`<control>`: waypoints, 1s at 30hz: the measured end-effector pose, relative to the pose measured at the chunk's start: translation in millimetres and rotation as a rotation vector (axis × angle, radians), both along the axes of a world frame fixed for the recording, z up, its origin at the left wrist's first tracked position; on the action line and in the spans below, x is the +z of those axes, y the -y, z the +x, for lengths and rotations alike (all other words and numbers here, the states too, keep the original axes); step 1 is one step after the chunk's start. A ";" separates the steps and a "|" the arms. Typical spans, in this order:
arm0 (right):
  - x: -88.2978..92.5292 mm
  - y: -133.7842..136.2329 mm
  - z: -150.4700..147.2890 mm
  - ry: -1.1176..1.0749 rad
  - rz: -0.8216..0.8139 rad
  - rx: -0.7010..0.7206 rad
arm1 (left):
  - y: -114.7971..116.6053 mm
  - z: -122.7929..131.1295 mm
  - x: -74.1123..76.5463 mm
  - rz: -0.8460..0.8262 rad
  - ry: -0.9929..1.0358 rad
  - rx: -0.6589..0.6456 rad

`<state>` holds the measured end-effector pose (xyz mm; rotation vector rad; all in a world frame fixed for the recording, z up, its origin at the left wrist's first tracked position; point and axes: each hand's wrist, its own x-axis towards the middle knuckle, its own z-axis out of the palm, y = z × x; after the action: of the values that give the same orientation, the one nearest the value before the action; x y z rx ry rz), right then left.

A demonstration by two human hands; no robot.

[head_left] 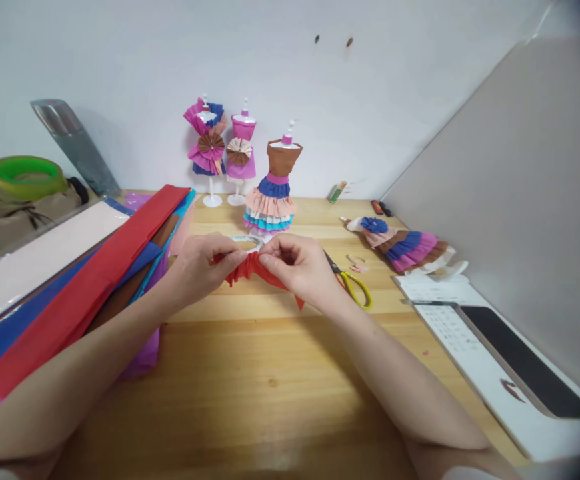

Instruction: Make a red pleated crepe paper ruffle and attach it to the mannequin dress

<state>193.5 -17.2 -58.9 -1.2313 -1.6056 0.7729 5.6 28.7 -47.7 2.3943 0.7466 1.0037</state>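
Note:
Between my two hands hangs a gathered strip of red crepe paper (250, 268), its loose end dangling below my right hand. My left hand (205, 263) pinches one end of the gathers between thumb and fingers. A short way to the right, my right hand (295, 260) pinches the same strip along its upper edge. Just behind the fingertips lies a white tape roll (247, 241), partly covered by the hands. Past it stands a small dress form (284, 163) in a brown top and a ruffled, tiered paper skirt. Yellow-handled scissors (359, 291) lie beside my right wrist, blades partly hidden.
Two more dressed forms (211, 150) stand against the wall. Folded crepe paper sheets (95, 287) are piled at left, near a flask (75, 143) and a green tape roll (27, 175). At right lie a paper-dressed form (405, 247), a phone (525, 360) and a white board (475, 373).

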 end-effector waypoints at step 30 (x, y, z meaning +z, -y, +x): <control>3.8 -3.3 9.1 0.181 0.110 -0.039 | -12.7 -3.1 -3.2 -0.071 -0.044 -0.123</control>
<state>202.6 -13.9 -55.1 -1.2776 -1.7408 0.5534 2.6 41.4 -50.9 2.3762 0.6312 0.8630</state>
